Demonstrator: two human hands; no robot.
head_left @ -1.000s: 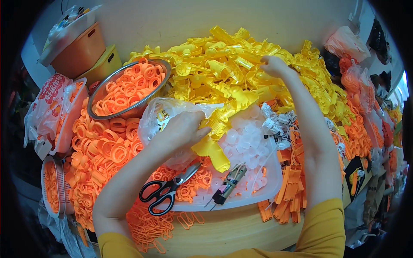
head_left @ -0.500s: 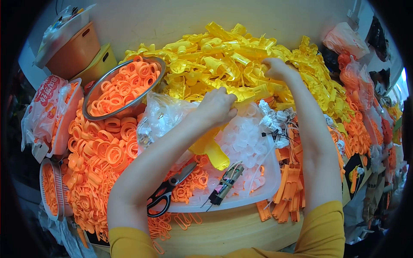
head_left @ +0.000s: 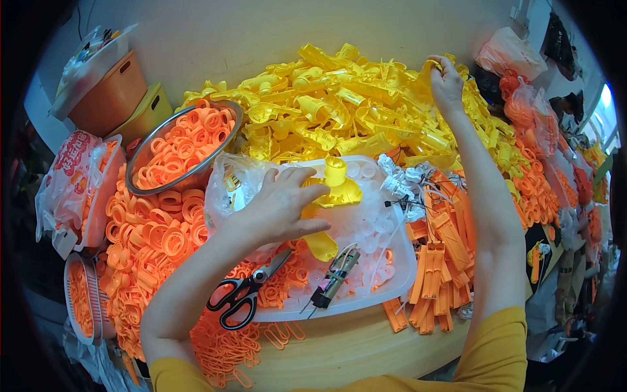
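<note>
My left hand (head_left: 282, 204) is over the white tray (head_left: 403, 277), fingers spread, beside a yellow plastic shell (head_left: 341, 191) with a round tube end. Another yellow piece (head_left: 320, 246) shows beneath the fingers. My right hand (head_left: 447, 85) is raised at the far right of the heap of yellow plastic parts (head_left: 326, 111), fingers bent on a yellow plastic part (head_left: 424, 81) partly hidden and blurred. In the tray lie translucent white caps (head_left: 369, 219) and a small wired circuit module (head_left: 334, 279). Black-handled scissors (head_left: 251, 286) rest at the tray's near left edge.
A metal bowl of orange rings (head_left: 189, 147) stands on the left, above a large heap of orange rings (head_left: 153, 228). Orange strips (head_left: 437, 274) and white wired parts (head_left: 405, 183) lie right of the tray. Orange clips (head_left: 225, 346) cover the near edge of the wooden table (head_left: 339, 356).
My right hand has moved up and right with a yellow part. My left hand has moved down and left, its fingers now spread, and a yellow shell now lies on the tray.
</note>
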